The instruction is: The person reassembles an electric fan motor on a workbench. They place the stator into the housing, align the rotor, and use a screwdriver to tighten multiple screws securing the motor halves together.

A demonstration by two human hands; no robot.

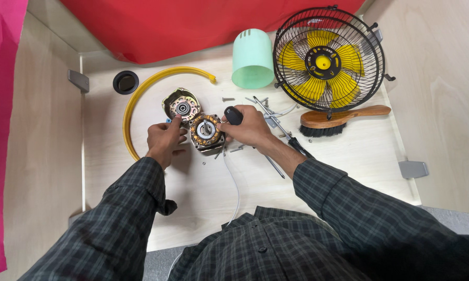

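Pale wooden surface (323, 166) under me: my right hand (250, 127) is clamped on a black-handled screwdriver (233, 115), upright over the round copper-wound motor stator (207, 131) directly left. My left hand (164, 139) pinches the stator's far side, beside the silver motor end cap (182, 105).

Single head view, looking steeply down, close over table (349, 156); possibly slight wide-angle.

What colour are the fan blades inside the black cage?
The fan blades are yellow; the head view shows them clearly.
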